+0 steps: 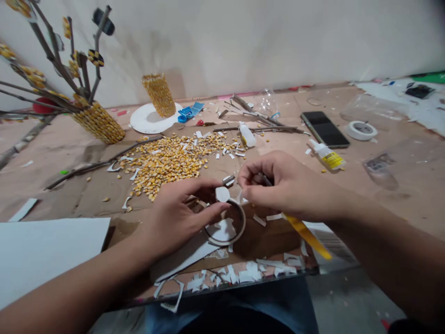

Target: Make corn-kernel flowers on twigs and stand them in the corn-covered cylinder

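My left hand (181, 211) is closed on a small white paper disc (221, 194), pinching it above a roll of tape (225, 227) that lies on the brown paper. My right hand (281, 185) is closed too, gripping a yellow-handled tool (308, 236) whose handle sticks out toward me; its tip is hidden by my fingers next to the disc. White paper scraps (239, 273) lie scattered below both hands near the table's front edge.
A heap of corn kernels (167, 160) lies behind my hands. Two glue bottles (328, 155) (247, 134), a phone (324, 129), a tape roll (361, 130), a kernel-covered cup (159, 95) on a white plate, a kernel vase with branches (99, 121) and a white sheet (45, 250) surround them.
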`<state>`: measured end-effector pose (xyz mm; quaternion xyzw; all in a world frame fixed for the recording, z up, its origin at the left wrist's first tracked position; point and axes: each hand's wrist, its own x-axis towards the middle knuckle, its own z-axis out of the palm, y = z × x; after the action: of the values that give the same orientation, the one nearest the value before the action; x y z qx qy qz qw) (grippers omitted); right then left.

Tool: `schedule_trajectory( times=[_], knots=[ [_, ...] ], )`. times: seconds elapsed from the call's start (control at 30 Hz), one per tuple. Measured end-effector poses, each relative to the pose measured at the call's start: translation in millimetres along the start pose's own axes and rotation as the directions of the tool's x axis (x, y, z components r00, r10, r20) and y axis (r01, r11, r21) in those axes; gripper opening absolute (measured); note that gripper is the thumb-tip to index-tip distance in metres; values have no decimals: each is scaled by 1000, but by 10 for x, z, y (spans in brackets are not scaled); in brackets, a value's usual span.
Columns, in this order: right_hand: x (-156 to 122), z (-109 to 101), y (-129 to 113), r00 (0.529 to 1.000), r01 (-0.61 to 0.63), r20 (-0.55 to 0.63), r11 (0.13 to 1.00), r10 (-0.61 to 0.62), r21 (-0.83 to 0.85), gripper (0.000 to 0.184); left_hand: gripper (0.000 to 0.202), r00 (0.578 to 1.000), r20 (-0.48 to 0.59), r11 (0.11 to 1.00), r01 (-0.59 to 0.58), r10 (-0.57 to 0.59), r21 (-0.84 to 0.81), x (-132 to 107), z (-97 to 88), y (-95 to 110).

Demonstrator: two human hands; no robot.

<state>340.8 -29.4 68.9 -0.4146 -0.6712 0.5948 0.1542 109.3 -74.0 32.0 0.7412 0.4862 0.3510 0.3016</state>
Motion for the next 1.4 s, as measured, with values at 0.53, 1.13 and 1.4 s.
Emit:
schedule_trajectory(
  times=[0.53,1.13,1.4],
  knots=[
    [84,-113,122,900,418,45,827,-434,-377,14,32,960,99,793,271,-260,-545,98,-29,13],
    [243,-24,279,508,629,-230,540,-830,-559,8,22,927,340,843,-52,-160,536,207,-349,-40],
    [209,-48,260,624,606,-411,744,-664,-282,8,20,921,275,867,117,-278,485,207,-284,-131]
  ],
)
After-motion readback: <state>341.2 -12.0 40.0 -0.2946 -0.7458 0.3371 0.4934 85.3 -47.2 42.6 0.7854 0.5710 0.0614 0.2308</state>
